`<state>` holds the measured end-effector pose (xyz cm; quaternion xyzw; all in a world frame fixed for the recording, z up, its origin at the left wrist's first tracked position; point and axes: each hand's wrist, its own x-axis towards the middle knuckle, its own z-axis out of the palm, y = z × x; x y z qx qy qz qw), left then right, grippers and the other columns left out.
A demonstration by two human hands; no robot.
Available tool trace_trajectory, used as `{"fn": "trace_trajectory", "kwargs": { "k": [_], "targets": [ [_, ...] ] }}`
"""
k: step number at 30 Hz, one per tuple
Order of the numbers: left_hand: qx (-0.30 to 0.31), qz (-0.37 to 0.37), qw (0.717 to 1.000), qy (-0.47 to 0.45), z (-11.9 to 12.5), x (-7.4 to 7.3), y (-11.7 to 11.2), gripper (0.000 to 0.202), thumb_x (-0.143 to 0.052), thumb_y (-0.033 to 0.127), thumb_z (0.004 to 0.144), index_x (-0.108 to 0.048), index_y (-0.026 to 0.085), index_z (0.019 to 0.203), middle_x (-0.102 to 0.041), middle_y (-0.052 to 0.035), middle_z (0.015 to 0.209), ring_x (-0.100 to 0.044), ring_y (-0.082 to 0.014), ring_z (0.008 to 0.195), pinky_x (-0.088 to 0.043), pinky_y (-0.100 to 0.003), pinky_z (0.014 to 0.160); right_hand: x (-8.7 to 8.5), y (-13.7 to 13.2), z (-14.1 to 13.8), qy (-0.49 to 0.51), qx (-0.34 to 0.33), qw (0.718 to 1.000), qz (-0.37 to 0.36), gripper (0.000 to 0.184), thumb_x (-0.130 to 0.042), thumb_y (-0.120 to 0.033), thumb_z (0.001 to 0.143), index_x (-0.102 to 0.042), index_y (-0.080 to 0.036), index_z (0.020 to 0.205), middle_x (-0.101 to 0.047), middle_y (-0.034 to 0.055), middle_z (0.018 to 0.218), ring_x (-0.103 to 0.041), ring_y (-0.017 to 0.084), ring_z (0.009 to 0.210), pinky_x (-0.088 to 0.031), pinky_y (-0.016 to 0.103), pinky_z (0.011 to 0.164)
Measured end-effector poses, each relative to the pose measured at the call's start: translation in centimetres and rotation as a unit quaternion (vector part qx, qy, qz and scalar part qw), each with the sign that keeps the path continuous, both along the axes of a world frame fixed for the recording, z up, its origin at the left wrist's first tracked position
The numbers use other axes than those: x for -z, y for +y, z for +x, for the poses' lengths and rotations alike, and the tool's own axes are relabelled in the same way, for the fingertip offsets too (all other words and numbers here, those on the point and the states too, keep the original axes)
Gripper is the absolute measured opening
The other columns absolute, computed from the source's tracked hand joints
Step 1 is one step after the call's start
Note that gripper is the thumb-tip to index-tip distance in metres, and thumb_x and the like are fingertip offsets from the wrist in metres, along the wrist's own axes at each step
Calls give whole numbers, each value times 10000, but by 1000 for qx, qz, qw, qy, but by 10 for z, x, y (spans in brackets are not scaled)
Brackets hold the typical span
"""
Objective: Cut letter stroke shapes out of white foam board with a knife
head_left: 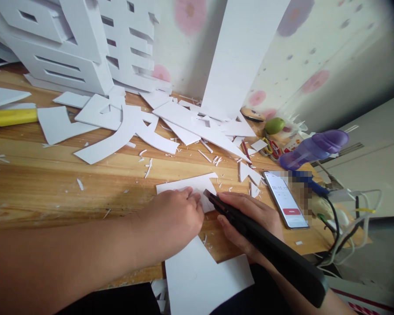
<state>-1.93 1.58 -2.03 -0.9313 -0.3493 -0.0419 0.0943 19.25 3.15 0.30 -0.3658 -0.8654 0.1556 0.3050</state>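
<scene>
My right hand (254, 214) is wrapped round a black utility knife (249, 232). The short blade rests at the surface of a small white foam board piece (170, 186) lying on the wooden table. My left hand (179, 212), its fingers curled, presses that piece down just left of the blade. Part of the piece is hidden under my left hand. A larger white board piece (197, 280) with an angular cut-out sits at the table's front edge, over my lap and below both hands.
White offcuts (197, 127) and thin shavings lie across the wooden table (36, 175). Large cut-out board shapes (68, 52) and a tall panel (243, 48) stand at the back. On the right are a phone (284, 199), a purple bottle (311, 148), scissors (274, 148) and cables (341, 240). A yellow tool (11, 117) lies left.
</scene>
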Motion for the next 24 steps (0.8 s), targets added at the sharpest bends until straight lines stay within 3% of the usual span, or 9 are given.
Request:
{"fn": "trace_trajectory", "kwargs": {
  "k": [10, 24],
  "targets": [
    [-13, -55, 998, -15, 1, 4, 2, 304, -518, 23, 779, -687, 79, 1025, -678, -220, 1184, -664, -359, 1062, -583, -443, 784, -14, -1, 0, -42, -47, 998, 26, 290, -631, -139, 804, -635, -152, 1094, -723, 120, 1013, -709, 199, 892, -593, 308, 777],
    [-24, -60, 998, -26, 0, 5, 3, 325, -505, 29, 795, -668, 93, 1069, -685, -204, 1161, -637, -371, 1103, -584, -454, 762, -18, -7, 7, -76, -76, 994, 27, 375, -614, -121, 817, -578, -198, 1182, -712, 109, 1052, -694, 216, 962, -604, 343, 797]
  ]
}}
